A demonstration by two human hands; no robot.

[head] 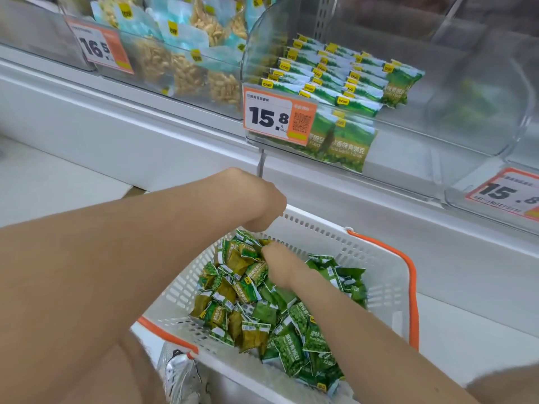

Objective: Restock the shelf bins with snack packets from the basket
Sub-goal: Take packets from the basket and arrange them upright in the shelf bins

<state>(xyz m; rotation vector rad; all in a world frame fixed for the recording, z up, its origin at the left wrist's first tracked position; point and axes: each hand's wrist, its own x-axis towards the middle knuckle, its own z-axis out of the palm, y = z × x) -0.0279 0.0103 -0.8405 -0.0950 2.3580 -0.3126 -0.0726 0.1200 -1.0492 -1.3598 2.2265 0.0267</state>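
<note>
A white basket (pixel 388 275) with orange handles sits below the shelf, holding several green snack packets (pixel 256 313). My left hand (pixel 264 207) bends down at the wrist over the basket's far rim. Its curled fingers reach the topmost packets (pixel 243 236). My right hand (pixel 281 268) is inside the basket, and its fingers curl into the pile round packets (pixel 264 243) near the far wall. Above, a clear shelf bin (pixel 455 106) with a 15.8 price tag (pixel 277 116) holds rows of matching green packets (pixel 335 74) on its left side.
A neighbouring bin (pixel 186 65) to the left holds clear bags of pale snacks behind a 16.5 tag. Another clear bin with a 15.8 tag (pixel 504 193) stands at the right. A white shelf ledge (pixel 175 147) runs beneath the bins. A silver shoe (pixel 180 374) is beside the basket.
</note>
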